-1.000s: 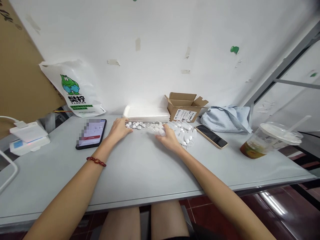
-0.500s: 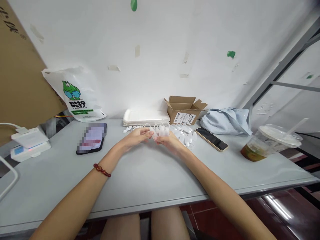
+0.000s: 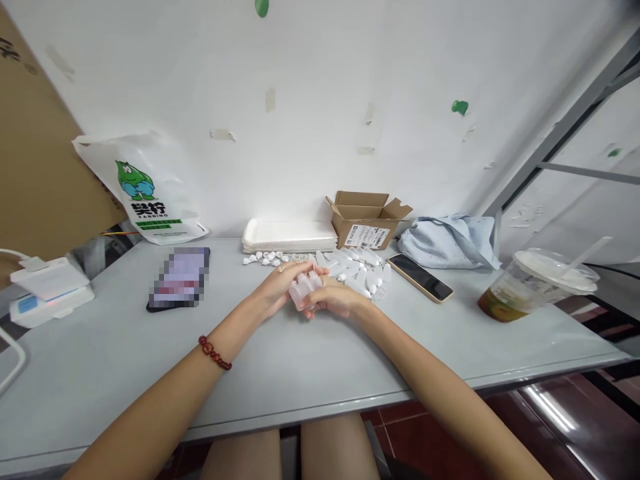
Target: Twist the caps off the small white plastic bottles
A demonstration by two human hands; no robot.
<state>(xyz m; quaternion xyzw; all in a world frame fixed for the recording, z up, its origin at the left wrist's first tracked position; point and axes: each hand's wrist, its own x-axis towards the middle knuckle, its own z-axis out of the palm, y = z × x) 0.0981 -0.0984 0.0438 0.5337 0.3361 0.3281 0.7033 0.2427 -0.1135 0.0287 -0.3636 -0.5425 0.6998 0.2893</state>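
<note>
A cluster of small translucent plastic bottles (image 3: pixel 303 289) is held between my two hands above the table. My left hand (image 3: pixel 277 287) curls round it from the left, and my right hand (image 3: pixel 334 298) grips it from the right, fingers underneath. Just behind my hands lies a loose pile of similar translucent bottles with white tips (image 3: pixel 367 272), spreading to the right. Small white caps (image 3: pixel 270 257) are scattered behind my left hand. Part of the cluster is hidden by my fingers.
White trays (image 3: pixel 290 235) are stacked against the wall beside an open cardboard box (image 3: pixel 367 230). Phones lie at left (image 3: pixel 181 279) and right (image 3: pixel 421 277). Farther right are a blue cloth bag (image 3: pixel 445 241) and a drink cup (image 3: pixel 520 287); a white plastic bag (image 3: pixel 150 193) stands back left.
My hands have drawn the bottles a little nearer and lower and turned them. Both hands now wrap closer round the cluster. The camera view has shifted slightly.
</note>
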